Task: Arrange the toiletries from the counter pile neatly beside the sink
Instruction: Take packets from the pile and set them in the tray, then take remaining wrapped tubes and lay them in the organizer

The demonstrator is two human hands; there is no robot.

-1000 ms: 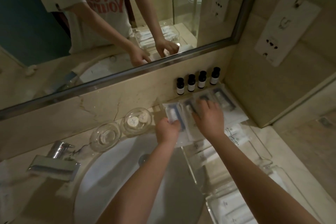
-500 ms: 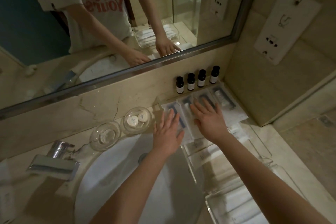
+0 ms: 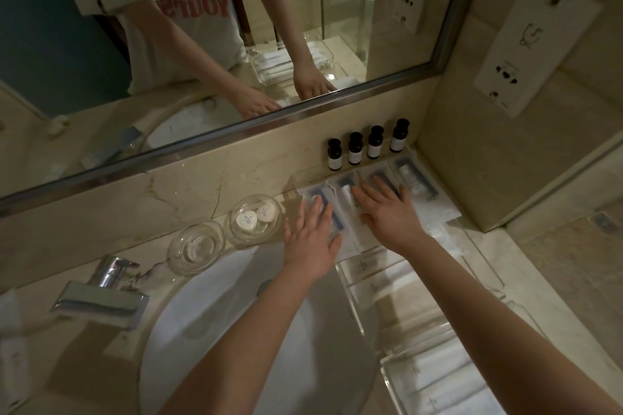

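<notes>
Nothing is gripped: left hand (image 3: 312, 239) and right hand (image 3: 387, 212) are laid flat, fingers spread, on sachets (image 3: 418, 184) rowed below bottles (image 3: 354, 148) beside sink (image 3: 209, 340); overlapping packets could be skewed by sideways pressure.

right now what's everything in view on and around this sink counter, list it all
small bottles: four, dark with pale labels, upright in a row against the back wall
flat packets: four visible, clear with white and blue contents, side by side in front of the bottles
glass dishes: two, clear, behind the basin; the right one holds two white round items
clear trays: at least two, holding white sachets, right of the basin
basin: one, white
faucet: one, chrome, left
mirror: one, metal-framed
socket panel: one, white, right wall
left hand: flat, open, on the leftmost packet
right hand: flat, open, on the middle packets
</notes>
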